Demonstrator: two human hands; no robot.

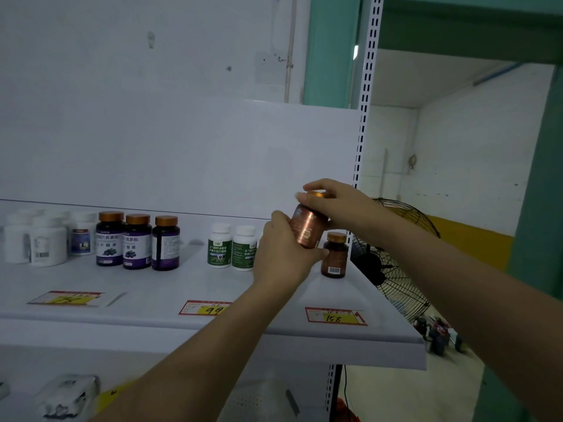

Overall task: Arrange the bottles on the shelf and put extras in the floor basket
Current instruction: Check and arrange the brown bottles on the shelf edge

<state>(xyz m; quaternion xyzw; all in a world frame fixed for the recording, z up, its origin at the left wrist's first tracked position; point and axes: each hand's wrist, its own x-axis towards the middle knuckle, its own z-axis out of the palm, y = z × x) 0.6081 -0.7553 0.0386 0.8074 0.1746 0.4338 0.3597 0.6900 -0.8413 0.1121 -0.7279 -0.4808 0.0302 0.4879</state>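
Both hands hold a copper-brown bottle (308, 227) with a gold cap, tilted, above the right end of the white shelf (152, 284). My left hand (281, 251) grips its body from the left and below. My right hand (332, 205) pinches its cap from the right. Just to the right a matching brown bottle (334, 257) stands upright on the shelf. Left of my hands stand two white bottles with green labels (233, 248). Three dark purple bottles (137, 242) and several white bottles (45, 239) line the shelf's left half.
Price tags (335, 315) lie along the shelf's front edge. A black wire fan (393, 263) stands behind the shelf's right end, by the slotted upright (367, 102). Several dark bottles (435, 333) lie on the floor at the right. A lower shelf holds white packets (68, 394).
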